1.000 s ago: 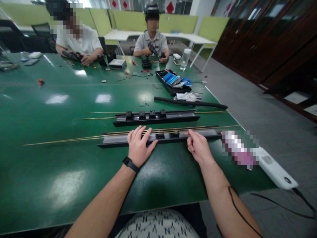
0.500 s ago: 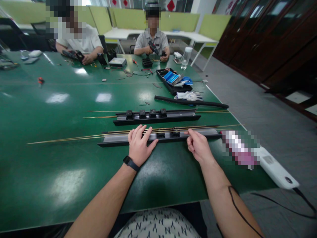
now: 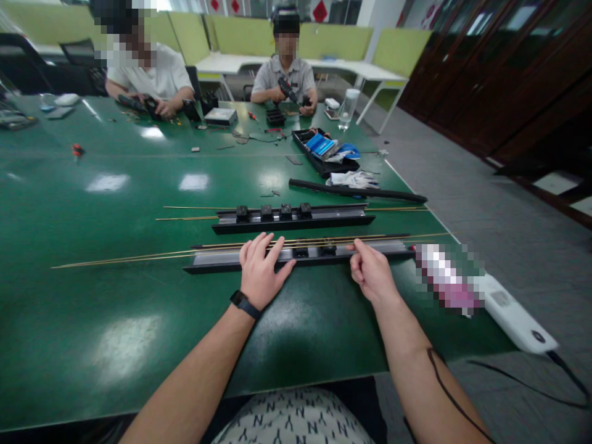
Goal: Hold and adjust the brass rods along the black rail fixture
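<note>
On the green table a long black channel (image 3: 213,269) with a pale grey inside lies across in front of me. Several thin brass-coloured rods (image 3: 124,261) run along it and stick out past both ends. My left hand (image 3: 263,265) lies over the channel and rods, fingers spread. At the right part, my right hand (image 3: 372,268) has its index finger extended at the rods and the other fingers curled in; whether they hold anything is hidden. Between my hands, small black blocks (image 3: 328,246) sit in the channel.
Behind lies a second black channel (image 3: 296,226) with several black blocks and rods. Further back are a black bar (image 3: 361,190), gloves (image 3: 354,179) and a black tray (image 3: 308,148). A white handheld device (image 3: 518,314) is at the right. Two people work across the table.
My hands and the rods look the same as before. The view has shifted very slightly, and the person at the far left has moved a little.
</note>
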Demonstrator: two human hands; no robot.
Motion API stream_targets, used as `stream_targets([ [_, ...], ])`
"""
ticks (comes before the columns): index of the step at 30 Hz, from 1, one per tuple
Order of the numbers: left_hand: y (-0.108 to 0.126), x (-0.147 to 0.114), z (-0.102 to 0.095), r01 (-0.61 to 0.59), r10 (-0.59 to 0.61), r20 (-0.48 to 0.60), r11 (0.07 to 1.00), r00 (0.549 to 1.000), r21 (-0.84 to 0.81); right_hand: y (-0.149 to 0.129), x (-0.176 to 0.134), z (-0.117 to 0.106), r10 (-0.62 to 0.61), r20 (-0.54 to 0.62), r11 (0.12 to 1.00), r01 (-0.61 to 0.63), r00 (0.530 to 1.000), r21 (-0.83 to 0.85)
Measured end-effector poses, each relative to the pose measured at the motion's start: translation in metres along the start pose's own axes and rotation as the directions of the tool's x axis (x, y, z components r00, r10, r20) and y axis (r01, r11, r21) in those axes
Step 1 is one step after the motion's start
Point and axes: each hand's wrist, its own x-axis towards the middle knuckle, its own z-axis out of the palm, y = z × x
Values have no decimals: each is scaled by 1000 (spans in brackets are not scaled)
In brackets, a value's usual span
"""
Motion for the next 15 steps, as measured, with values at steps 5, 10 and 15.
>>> stream_targets([
  [5, 0, 0, 1, 2, -2, -2, 1000, 1000, -3, 1, 0, 1, -5, 17, 1000, 5, 1000, -17],
  [10, -1, 0, 1, 12, -12, 5, 1000, 1000, -14, -1, 0, -1, -8, -48, 1000, 8, 999, 1],
  [15, 0, 0, 0, 9, -9, -2, 1000, 1000, -7, -1, 1, -1, -6, -38, 1000, 7, 999, 5],
])
